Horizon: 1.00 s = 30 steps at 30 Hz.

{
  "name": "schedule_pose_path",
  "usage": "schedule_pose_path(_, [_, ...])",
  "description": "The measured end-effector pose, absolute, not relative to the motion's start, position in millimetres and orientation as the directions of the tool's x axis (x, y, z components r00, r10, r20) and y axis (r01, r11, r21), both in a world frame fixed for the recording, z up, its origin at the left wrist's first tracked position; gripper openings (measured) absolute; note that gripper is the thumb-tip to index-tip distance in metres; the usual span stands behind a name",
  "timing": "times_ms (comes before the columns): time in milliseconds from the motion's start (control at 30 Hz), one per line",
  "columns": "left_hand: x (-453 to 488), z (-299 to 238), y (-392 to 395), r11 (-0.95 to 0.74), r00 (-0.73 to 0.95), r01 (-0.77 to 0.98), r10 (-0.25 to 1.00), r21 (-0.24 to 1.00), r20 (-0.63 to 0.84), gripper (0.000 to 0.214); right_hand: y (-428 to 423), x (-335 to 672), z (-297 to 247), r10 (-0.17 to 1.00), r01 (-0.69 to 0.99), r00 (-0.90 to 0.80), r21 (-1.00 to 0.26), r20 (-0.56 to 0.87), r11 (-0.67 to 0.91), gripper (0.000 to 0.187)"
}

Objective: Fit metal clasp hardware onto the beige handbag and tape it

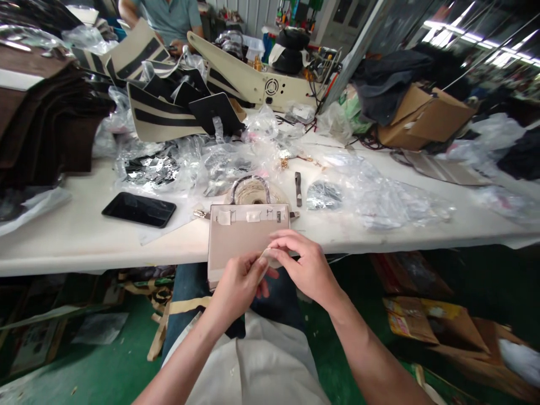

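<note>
A pinkish-beige handbag [238, 239] leans at the table's front edge, its lower part over my lap. White pieces cover fittings along its top, and a dark arched handle [234, 190] stands up behind. In front of the bag's right side, my left hand [241, 281] pinches a small pale strip [272, 260] between thumb and fingers. My right hand [306, 265] has thumb and forefinger closed on the strip's other end. Fingers partly cover the strip, so its exact kind cannot be told. Behind the bag sits a roll of pale tape [250, 196].
A black phone [139, 210] lies left of the bag. Clear plastic bags of metal parts [158, 166] and a short dark strap [298, 189] are behind. Brown material is stacked [46, 112] at left. A person [171, 19] sits across the table; cardboard boxes [439, 326] stand below right.
</note>
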<state>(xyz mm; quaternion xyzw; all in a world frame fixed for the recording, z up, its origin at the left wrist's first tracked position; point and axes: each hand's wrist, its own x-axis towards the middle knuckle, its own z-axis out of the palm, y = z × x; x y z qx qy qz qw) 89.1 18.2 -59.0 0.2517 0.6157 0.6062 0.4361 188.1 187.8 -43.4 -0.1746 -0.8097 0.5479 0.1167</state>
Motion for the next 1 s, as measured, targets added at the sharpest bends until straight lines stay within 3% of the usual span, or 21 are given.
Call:
schedule_pose_path(100, [91,-62,24,0.151,-0.543,-0.206,0.804,0.967,-0.241,0.055,196,187,-40,0.397,0.073,-0.896,-0.816,0.199,0.573,0.012])
schedule_pose_path(267, [94,-71,46,0.152,-0.658,-0.113,0.729,0.982,-0.189,0.049,223,171,-34,0.366,0.047,-0.855,-0.648,0.367,0.76,0.016])
schedule_pose_path(533, [108,-86,98,-0.015,-0.605,-0.463,0.736,0.886,-0.304,0.047,263,134,-44,0.192,0.029,-0.911,-0.408,0.365,0.913,0.021])
schedule_pose_path(900, [112,-97,112,-0.051,-0.617,-0.543,0.701,0.838,-0.357,0.054,272,124,-50,0.155,-0.026,-0.93,-0.48,0.334,0.877,0.021])
schedule_pose_path(1000, [111,-99,114,-0.056,-0.622,-0.547,0.695,0.835,-0.361,0.053,278,123,-56,0.212,0.009,-0.923,-0.536,0.32,0.844,0.021])
